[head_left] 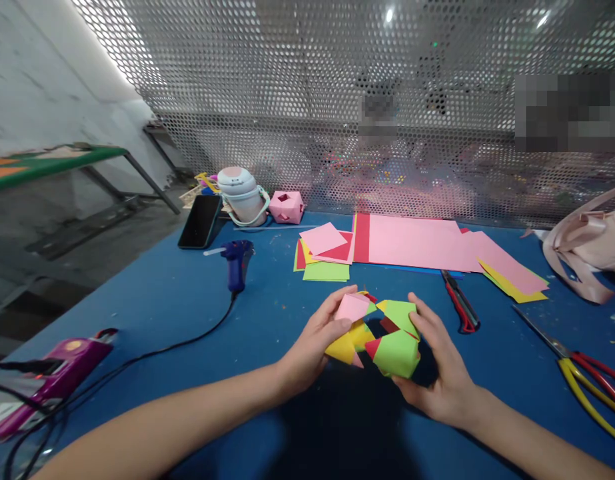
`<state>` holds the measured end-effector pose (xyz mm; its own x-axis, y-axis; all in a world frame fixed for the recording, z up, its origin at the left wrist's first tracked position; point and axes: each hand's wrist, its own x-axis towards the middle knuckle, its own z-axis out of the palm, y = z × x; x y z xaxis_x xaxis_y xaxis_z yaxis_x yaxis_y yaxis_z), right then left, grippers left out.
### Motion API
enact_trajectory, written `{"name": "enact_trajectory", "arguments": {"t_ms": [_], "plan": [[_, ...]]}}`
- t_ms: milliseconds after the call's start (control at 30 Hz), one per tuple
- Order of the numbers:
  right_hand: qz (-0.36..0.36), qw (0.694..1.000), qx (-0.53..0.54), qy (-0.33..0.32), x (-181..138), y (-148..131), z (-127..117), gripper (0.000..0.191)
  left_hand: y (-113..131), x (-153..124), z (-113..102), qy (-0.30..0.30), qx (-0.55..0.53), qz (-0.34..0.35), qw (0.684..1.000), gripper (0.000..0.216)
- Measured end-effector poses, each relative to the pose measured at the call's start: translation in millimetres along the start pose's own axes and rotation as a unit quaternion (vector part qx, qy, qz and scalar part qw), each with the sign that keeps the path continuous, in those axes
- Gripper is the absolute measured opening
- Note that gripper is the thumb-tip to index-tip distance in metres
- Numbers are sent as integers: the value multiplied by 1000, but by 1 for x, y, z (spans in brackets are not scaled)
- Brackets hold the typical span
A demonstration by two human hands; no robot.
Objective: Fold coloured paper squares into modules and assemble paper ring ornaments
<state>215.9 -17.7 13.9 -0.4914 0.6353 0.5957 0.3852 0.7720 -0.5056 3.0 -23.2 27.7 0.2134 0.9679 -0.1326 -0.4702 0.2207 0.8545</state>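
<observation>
Between my two hands is a folded-paper model [394, 353] in green, yellow, pink and red, held just above the blue table [227, 400]. The fingers and thumb of my left hand [312, 343] grip its pink and yellow side. My right hand [444, 373] closes around the green side, thumb below and fingers at the back edge. Dark gaps show between the folded units; I cannot tell whether all of them are joined. Beyond my hands lie small square paper sheets [327, 271] in pink, red, yellow and green.
A blue glue gun [236, 263] stands left, its cord running to a purple power strip [62, 373]. At the back are a phone [200, 222], a flask [244, 197], a pink paper model [286, 207] and larger sheets [412, 240]. A cutter [460, 303] and scissors [570, 360] lie right.
</observation>
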Motion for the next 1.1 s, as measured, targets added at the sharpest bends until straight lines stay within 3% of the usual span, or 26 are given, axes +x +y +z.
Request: {"name": "enact_trajectory", "arguments": {"t_ms": [500,733,1100], "plan": [[2,999,-16,-48,0,-3,3,80,-2,-1,1,-20,11,-20,1000,50],[39,996,6,-80,7,-2,-6,67,6,4,5,16,0,-80,997,47],[67,991,35,-111,10,6,-2,69,6,8,5,31,-20,-80,996,37]]}}
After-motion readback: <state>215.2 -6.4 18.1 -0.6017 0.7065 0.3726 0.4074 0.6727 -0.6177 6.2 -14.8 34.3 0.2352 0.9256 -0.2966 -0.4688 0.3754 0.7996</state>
